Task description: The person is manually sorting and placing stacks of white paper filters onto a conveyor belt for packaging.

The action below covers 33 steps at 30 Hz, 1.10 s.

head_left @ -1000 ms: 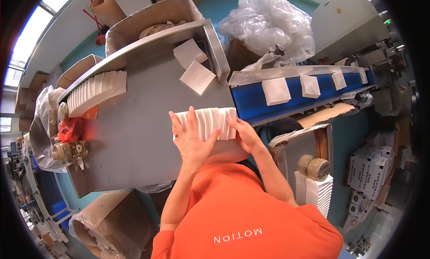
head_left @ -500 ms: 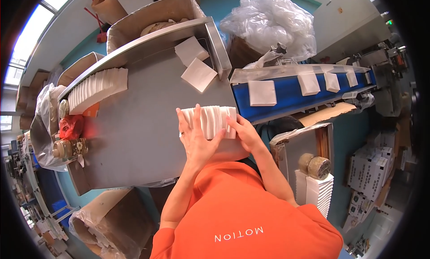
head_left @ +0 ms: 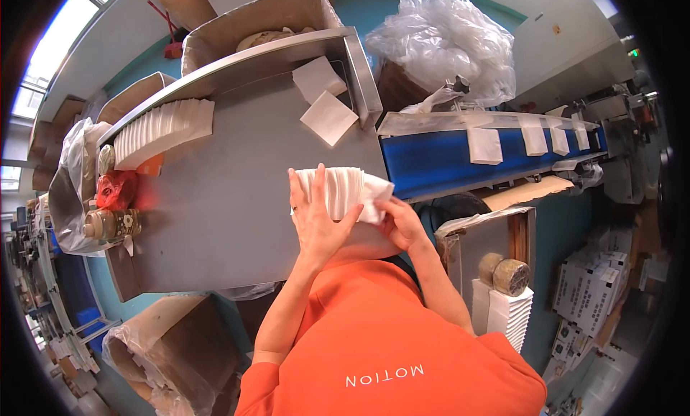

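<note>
My left hand [head_left: 316, 218] is wrapped along a row of white folded paper napkins [head_left: 336, 189], its thumb on the near side and its fingers spread over the left end. The row stands on edge on the grey metal table [head_left: 230, 222], close to my body. At the right end, my right hand [head_left: 404, 225] pinches a small bunch of napkins [head_left: 376, 197], which tilts away from the rest of the row. Farther up the table lie two loose napkin stacks [head_left: 328, 118], one partly over the other.
A long napkin row [head_left: 165, 132] stands along the table's raised far-left edge, near a red plastic bag [head_left: 116, 189] and a tape roll [head_left: 115, 225]. To the right, a blue conveyor belt [head_left: 431, 161] carries several napkin stacks [head_left: 485, 147]. An open carton [head_left: 172, 337] sits below left.
My right hand has drawn the end napkins rightward, tilting them off the row. My left hand keeps its hold. Napkin stacks on the belt have moved farther right.
</note>
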### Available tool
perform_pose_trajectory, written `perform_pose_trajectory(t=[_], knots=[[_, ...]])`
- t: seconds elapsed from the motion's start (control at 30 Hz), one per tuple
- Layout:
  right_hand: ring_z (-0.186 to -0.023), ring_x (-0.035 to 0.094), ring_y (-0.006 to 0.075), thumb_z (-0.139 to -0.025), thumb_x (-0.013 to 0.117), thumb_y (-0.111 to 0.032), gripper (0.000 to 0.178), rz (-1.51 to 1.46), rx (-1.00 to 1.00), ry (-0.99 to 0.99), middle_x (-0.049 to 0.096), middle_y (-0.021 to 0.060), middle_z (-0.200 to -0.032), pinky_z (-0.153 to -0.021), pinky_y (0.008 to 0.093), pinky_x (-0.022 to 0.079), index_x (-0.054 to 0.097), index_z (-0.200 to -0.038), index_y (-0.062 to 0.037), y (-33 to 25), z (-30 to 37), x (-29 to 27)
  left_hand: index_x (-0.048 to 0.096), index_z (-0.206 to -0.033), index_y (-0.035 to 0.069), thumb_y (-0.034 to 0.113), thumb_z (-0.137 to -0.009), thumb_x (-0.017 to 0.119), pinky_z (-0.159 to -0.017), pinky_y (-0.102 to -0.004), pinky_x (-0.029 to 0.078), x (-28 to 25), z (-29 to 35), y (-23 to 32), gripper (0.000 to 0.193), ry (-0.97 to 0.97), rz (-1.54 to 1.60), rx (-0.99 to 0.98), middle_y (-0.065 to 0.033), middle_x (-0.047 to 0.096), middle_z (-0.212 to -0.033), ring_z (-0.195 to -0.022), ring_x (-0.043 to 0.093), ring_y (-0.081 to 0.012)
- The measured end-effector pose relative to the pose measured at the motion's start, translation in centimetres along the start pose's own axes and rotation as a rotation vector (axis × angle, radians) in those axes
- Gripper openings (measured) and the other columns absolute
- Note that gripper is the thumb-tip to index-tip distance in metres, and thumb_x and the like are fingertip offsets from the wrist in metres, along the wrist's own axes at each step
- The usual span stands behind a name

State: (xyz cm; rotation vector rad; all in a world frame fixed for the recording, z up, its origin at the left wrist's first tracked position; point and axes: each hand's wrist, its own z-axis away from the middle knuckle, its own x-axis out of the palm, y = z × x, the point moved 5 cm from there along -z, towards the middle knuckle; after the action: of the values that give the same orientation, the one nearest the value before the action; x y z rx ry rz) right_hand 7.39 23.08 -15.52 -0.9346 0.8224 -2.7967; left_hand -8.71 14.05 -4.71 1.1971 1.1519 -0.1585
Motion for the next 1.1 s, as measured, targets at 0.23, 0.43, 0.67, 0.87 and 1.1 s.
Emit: perform_pose_trajectory(t=[0.23, 0.43, 0.67, 0.87, 1.1], knots=[[-0.093, 0.058, 0.0112, -0.098, 0.058, -0.039, 0.044, 0.612, -0.523, 0.22, 0.064, 0.0043, -0.106, -0.083, 0.0259, 0.048, 0.058, -0.119, -0.0006, -3.7, 0.1, 2.1, 0.027, -0.149, 0.001, 0.041, -0.084, 0.074, -0.103, -0.0385, 0.042, 0.4, -0.4, -3.8, 0.089, -0.04, 0.516, -0.474, -0.0211, 0.034, -0.148, -0.13, 0.045, -0.0297], [-0.098, 0.06, 0.0116, -0.097, 0.061, -0.023, 0.034, 0.283, -0.247, 0.008, 0.065, 0.0049, -0.111, -0.085, 0.0261, 0.049, 0.059, -0.123, -0.0006, -2.4, -0.7, 3.7, 0.015, -0.151, 0.0, 0.041, -0.077, 0.08, -0.108, -0.0394, 0.036, 1.4, 0.4, -2.6, 0.107, -0.09, 0.591, -0.407, -0.0248, 0.034, -0.147, -0.134, 0.041, -0.0336], [-0.095, 0.064, 0.0166, -0.096, 0.061, -0.022, 0.033, 0.016, -0.328, 0.228, 0.064, 0.0092, -0.113, -0.076, 0.0272, 0.055, 0.056, -0.121, -0.0012, -2.6, 0.0, 0.1, 0.009, -0.153, 0.005, 0.039, -0.078, 0.08, -0.1, -0.0385, 0.045, 1.2, 0.2, -2.5, 0.109, -0.09, 0.486, -0.315, -0.0246, 0.042, -0.139, -0.124, 0.05, -0.0323], [-0.085, 0.057, 0.0115, -0.097, 0.06, -0.037, 0.041, 0.65, -0.449, 0.076, 0.064, 0.0046, -0.095, -0.076, 0.0264, 0.049, 0.059, -0.115, 0.0005, -2.9, 1.3, 5.2, 0.007, -0.153, 0.005, 0.034, -0.076, 0.082, -0.103, -0.041, 0.043, 2.4, 0.7, -0.9, 0.11, -0.147, 0.445, -0.195, -0.0263, 0.04, -0.14, -0.126, 0.049, -0.0349], [-0.089, 0.056, 0.0115, -0.097, 0.059, -0.039, 0.042, 0.56, -0.192, 0.016, 0.061, 0.0052, -0.102, -0.079, 0.026, 0.048, 0.059, -0.115, -0.001, -2.9, 2.3, 4.8, 0.003, -0.152, 0.0, 0.034, -0.072, 0.085, -0.112, -0.0462, 0.03, 1.7, 0.1, 0.0, 0.12, -0.147, 0.433, -0.223, -0.0296, 0.023, -0.15, -0.139, 0.03, -0.0416]])
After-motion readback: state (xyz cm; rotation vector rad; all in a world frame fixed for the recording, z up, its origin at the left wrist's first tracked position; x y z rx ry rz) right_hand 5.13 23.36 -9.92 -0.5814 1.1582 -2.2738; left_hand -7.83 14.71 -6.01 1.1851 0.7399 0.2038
